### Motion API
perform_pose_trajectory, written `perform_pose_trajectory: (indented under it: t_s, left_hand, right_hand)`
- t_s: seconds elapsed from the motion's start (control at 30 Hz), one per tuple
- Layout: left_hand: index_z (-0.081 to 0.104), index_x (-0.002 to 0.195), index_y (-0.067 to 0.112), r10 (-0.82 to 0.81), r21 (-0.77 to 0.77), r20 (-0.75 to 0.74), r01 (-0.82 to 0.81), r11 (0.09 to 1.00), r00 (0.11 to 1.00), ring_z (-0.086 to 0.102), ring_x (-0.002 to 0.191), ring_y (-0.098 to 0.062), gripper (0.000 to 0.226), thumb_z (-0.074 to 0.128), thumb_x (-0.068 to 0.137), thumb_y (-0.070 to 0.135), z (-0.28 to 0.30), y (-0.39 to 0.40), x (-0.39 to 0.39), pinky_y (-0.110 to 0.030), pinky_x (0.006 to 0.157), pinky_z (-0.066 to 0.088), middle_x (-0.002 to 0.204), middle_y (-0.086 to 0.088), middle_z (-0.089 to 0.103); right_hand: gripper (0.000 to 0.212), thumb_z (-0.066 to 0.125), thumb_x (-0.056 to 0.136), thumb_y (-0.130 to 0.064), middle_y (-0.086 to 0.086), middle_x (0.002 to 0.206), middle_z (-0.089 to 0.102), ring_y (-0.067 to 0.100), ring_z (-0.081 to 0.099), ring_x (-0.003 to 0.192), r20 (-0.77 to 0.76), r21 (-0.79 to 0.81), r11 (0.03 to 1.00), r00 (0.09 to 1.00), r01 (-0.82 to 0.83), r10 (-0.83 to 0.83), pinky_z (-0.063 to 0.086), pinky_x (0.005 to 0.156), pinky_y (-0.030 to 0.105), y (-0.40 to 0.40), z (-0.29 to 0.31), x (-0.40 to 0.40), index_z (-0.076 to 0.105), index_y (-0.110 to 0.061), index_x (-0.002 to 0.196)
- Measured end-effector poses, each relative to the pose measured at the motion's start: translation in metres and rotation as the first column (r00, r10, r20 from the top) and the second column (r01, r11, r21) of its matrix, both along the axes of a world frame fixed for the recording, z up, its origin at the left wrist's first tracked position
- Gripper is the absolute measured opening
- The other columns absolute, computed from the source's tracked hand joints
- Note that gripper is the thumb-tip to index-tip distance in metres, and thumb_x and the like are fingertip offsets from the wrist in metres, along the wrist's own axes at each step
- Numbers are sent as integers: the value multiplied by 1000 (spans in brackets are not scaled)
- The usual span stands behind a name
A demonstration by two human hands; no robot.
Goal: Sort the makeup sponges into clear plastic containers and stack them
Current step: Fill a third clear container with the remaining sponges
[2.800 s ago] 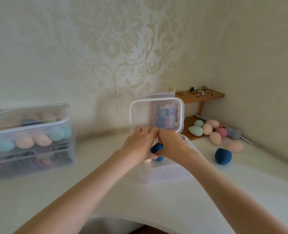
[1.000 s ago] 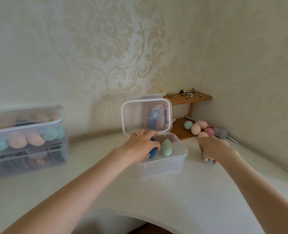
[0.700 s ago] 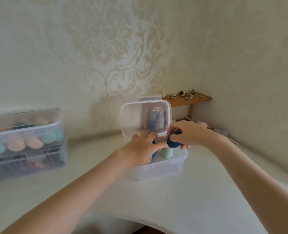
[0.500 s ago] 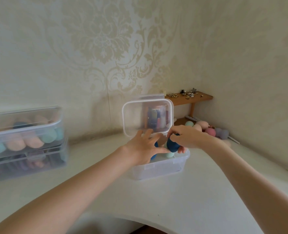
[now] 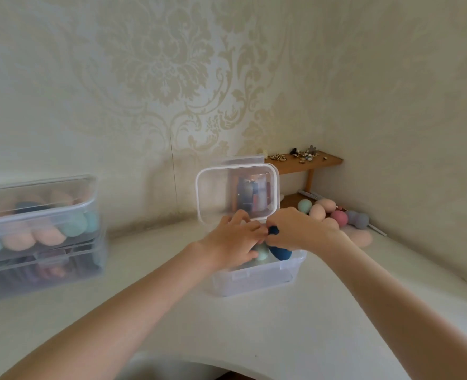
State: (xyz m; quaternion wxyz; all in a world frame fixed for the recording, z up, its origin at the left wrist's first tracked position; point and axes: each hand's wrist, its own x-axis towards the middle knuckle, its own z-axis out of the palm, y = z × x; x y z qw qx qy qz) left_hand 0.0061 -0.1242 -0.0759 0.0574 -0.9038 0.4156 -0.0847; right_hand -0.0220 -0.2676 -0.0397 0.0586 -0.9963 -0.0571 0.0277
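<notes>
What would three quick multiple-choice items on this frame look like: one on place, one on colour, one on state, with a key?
1. Where is the open box?
A. on the white table
B. on the wooden shelf
C. on top of the stacked boxes

2. What colour is the sponge in the right hand?
A. pink
B. dark blue
C. peach

3. How does the box's lid stand?
A. shut flat
B. lying on the table
C. raised upright behind the box

Key: 1 A, the box sits on the table between both arms; 2 B, the sponge going into the box is dark blue; 3 C, the clear lid stands up behind the left hand.
</notes>
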Motion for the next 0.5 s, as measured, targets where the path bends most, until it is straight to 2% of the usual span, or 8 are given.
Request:
perform_pose_trajectory:
  t_s: [0.07,0.1,0.13,0.2,0.23,0.3,0.4,0.5]
  left_hand:
    - [38,132,17,53,15,-1,-53,999,999,30,126,-28,42,47,92,28,2,-6,3,-40,98,32,132,1,46]
    - [35,135,17,77,24,-2,-77,997,997,30,125,-29,46,48,92,28,4,-10,4,-39,97,32,132,-1,47]
    - [35,136,16,99,30,-4,-98,995,995,30,124,-29,48,49,92,28,5,-13,5,-39,96,33,131,-2,47]
    - [37,135,14,137,49,-2,-136,989,991,30,124,-29,48,50,91,28,5,-19,4,-38,96,33,133,-3,47]
    - [38,135,13,149,56,6,-149,987,989,30,125,-29,49,50,91,29,3,-21,4,-39,96,33,134,-4,46]
    - [34,137,13,171,38,20,-171,984,985,30,125,-30,53,52,89,28,0,-22,3,-41,97,34,136,-7,41]
    - [32,137,14,175,-18,44,-175,984,984,31,124,-32,56,55,87,23,-2,-20,2,-41,96,35,136,-11,35]
    - [34,133,15,142,-48,53,-139,989,989,32,122,-32,51,55,87,20,-2,-18,3,-40,93,36,135,-10,36]
  right_hand:
    - [27,60,82,-12,5,72,52,22,50,73,-50,-35,999,999,-1,-1,31,50,18,3,-4,0,44,-15,61]
    - [20,60,82,-8,9,78,56,22,50,74,-46,-38,999,999,26,-28,31,49,18,2,-7,3,47,-13,68]
    - [8,59,83,-6,13,88,61,23,50,75,-9,-19,999,999,32,-32,31,48,18,5,-7,0,51,-8,84]
    - [36,56,86,-5,19,106,63,26,53,78,32,35,996,996,84,-85,33,48,21,6,-11,1,41,-2,119]
    - [43,56,87,-5,19,109,62,28,57,82,47,36,994,994,99,-100,36,51,23,6,-15,3,36,-1,124]
    - [43,56,88,-8,18,109,57,31,59,93,91,-9,992,988,128,-127,38,60,24,8,-23,4,36,0,125]
    - [35,49,92,-9,20,94,43,25,51,83,132,-62,984,979,166,-157,34,59,19,10,-25,4,40,0,125]
    - [29,48,93,-10,20,119,57,30,58,96,12,-63,983,985,174,-174,40,71,28,11,-27,10,53,0,119]
